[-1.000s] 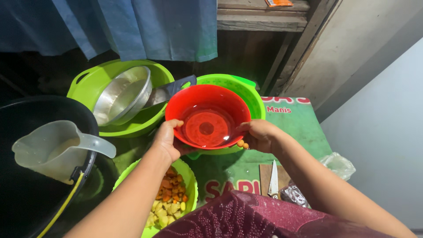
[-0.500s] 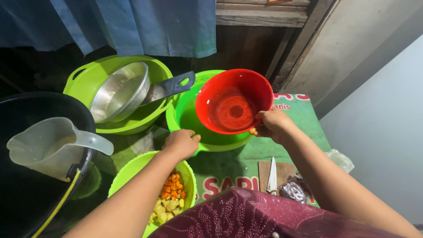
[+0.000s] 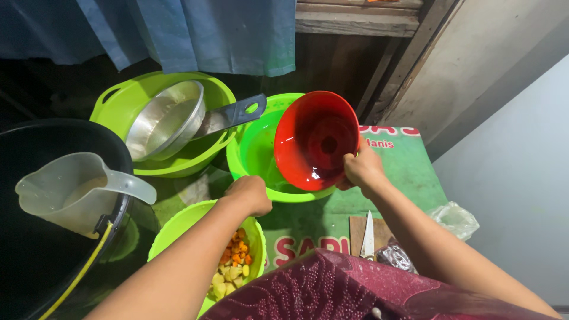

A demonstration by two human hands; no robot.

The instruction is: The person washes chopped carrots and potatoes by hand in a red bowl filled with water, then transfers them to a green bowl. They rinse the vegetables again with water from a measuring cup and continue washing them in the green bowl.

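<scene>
Red bowl: a red plastic bowl (image 3: 317, 141) was tipped steeply on its side, its inside facing the camera, over the middle green basin (image 3: 256, 153); whether its lower rim touched the basin could not be made out.
Right hand: the right hand (image 3: 361, 170) gripped the bowl's lower right rim, fingers closed on the edge; the fingertips were hidden behind the rim.
Left hand: the left hand (image 3: 252, 194) was curled into a loose fist just beside the basin's near rim, holding nothing visible; its fingers were tucked under, so contact with the rim was unclear.
Middle basin: it held a little clear water, partly hidden by the red bowl.
Back basin: a second green basin (image 3: 124, 101) held a tilted steel bowl (image 3: 166, 118) and a grey handle (image 3: 240, 111) whose working end was hidden.
Near bowl: a green bowl (image 3: 178, 228) of orange and yellow cut pieces (image 3: 232, 266) lay under the left forearm, cut off by the frame.
Left edge: a cloudy plastic jug (image 3: 71, 189) sat in a dark tub (image 3: 35, 261).
Mat: a knife (image 3: 368, 236) lay on a small board (image 3: 355, 228), partly hidden by maroon clothing (image 3: 332, 290).
</scene>
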